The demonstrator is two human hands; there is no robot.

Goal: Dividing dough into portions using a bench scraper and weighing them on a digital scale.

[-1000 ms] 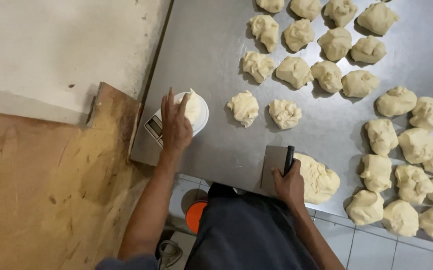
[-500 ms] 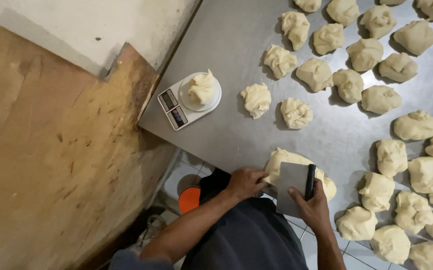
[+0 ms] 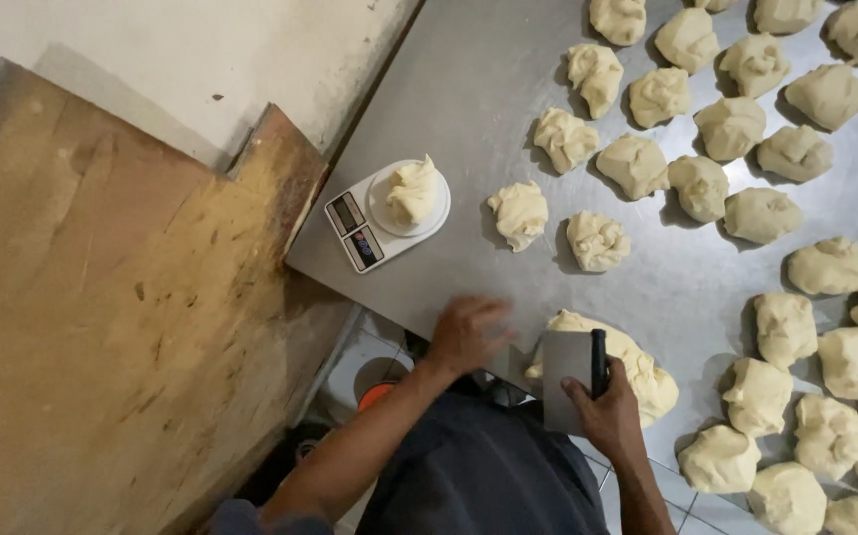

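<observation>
Left hand [image 3: 466,334] is loosely curled and blurred, at the near table edge just at 9 o'clock of the big dough mass [image 3: 637,369]; whether it touches the dough cannot be told. Right hand [image 3: 602,411] is clamped on the black handle of a metal bench scraper [image 3: 568,381], blade upright against the dough mass's near side. The dough mass sits at the near edge of the steel table [image 3: 469,99], pale, lumpy, partly hidden by the scraper. At 11 o'clock of it a white kitchen scale [image 3: 375,223] carries one dough piece [image 3: 414,190] near the table's left corner. Cut dough portions [image 3: 697,186] crowd the 1 to 4 o'clock side; two [image 3: 519,212] lie nearer. Bare steel stays open between scale and hands. A wooden board [image 3: 102,327] lies left of the table.
</observation>
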